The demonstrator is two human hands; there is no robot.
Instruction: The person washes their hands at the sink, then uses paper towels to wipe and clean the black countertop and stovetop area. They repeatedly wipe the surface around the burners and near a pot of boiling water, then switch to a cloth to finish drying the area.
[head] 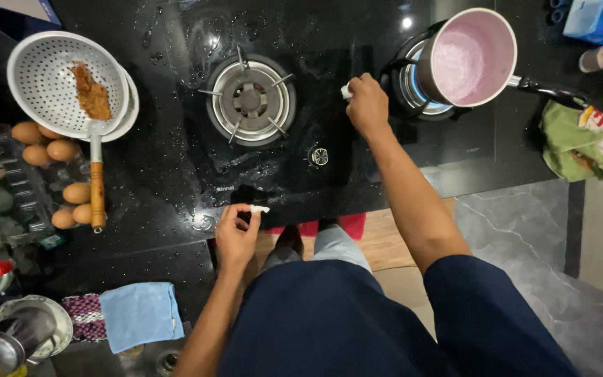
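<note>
The right hand is stretched out over the black glass stove. Its fingers are closed around a small white wad (maybe tissue or cloth, I cannot tell which), and it presses the wad on the glass between the two burners. The left hand is at the near edge of the stove, and it pinches a small white scrap between the thumb and the fingertips. The two hands are well apart.

Just right of the right hand there is a burner with a blue flame, and a pink saucepan stands on it, tilted, with a pale pink inside and a black handle pointing to the right. The middle burner is bare. Drops of water lie on the glass around it, and a round knob is in front of it.

On the left, a white strainer with a wooden handle rests on a white plate and holds a fried brown piece. Brown eggs lie in a clear tray beside it. A blue cloth lies lower on the left. A green cloth lies on the right.
</note>
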